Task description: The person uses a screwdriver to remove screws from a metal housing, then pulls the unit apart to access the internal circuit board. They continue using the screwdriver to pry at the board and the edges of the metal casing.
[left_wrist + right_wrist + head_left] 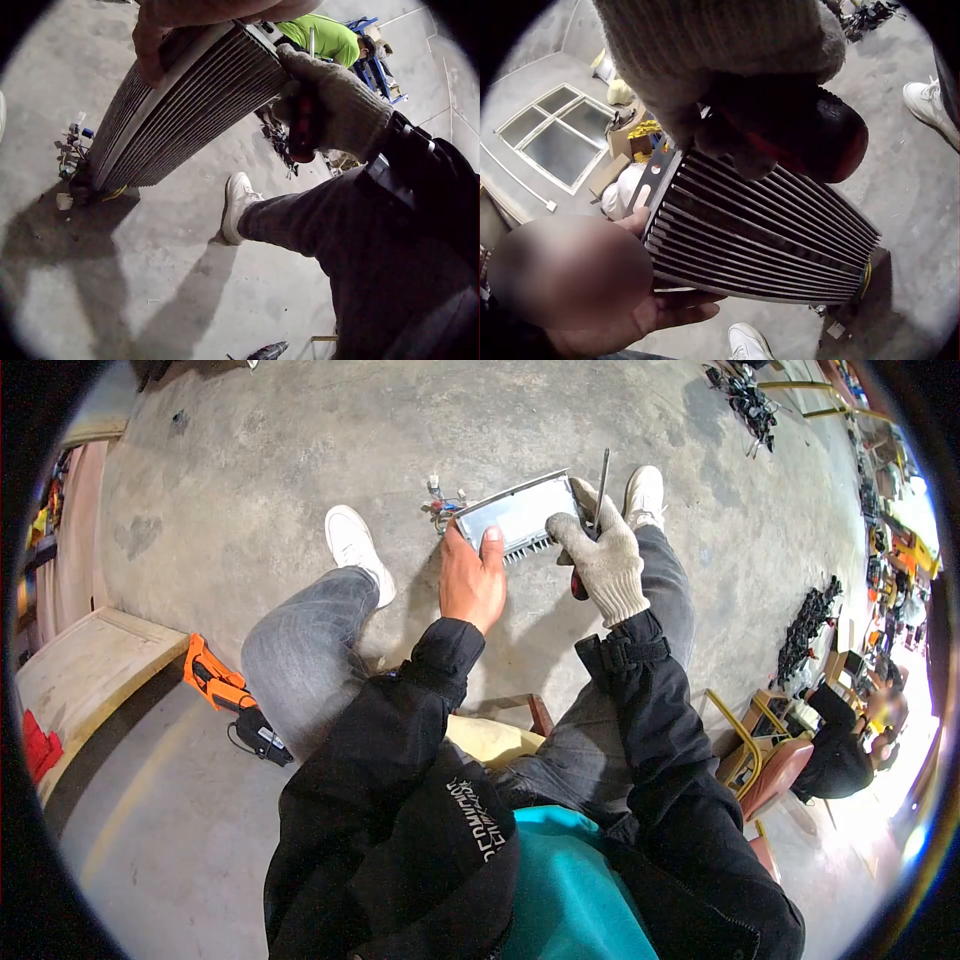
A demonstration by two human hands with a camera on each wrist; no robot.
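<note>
Left hand (472, 582) gripped the case (515, 515), right hand (610, 560) a screwdriver (604, 478) at the case's right end: positioning, seemingly, and next likely needed aiming

stained grey concrete floor (270, 450); on it white shoes (352, 542), dark tangled heap (810, 622), orange-black tool (212, 678).

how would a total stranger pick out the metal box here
On the concrete floor in the head view, find the two white shoes. Between them, the bare left hand and gloved right hand hold the metal box. Its broad pale face and rows of fins set it apart from the slim screwdriver.
</note>
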